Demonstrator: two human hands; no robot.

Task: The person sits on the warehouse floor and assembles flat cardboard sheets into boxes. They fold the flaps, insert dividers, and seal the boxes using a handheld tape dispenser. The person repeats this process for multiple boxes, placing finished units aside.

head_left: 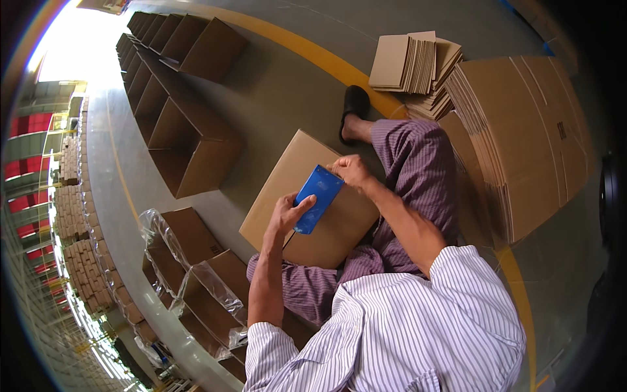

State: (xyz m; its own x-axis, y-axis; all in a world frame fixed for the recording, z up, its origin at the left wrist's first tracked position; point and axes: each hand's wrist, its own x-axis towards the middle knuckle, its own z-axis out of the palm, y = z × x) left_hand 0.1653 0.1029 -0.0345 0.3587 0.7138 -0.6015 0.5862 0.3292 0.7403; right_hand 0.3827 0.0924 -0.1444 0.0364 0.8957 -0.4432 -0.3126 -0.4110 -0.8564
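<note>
In my left hand (285,213) is a blue, oblong, box-like thing (321,191), its thumb lying along the upper face and its fingers wrapped round the side. What kind of thing it is, I cannot tell. The fingers of my right hand (353,171) are pinched together at its far right corner; whatever they hold there is too small to make out. Beneath both hands stands a closed brown cardboard box (277,179), between my bent legs. A dark slit shows on its top near my left wrist.
Open cardboard boxes (196,147) run in rows at the far left. Nearer on the left, more open boxes (219,281) have clear plastic film (219,284) over them. Flattened cartons (522,137) lean at the right, beside stacked cardboard sheets (411,62). A yellow line (307,46) crosses the floor.
</note>
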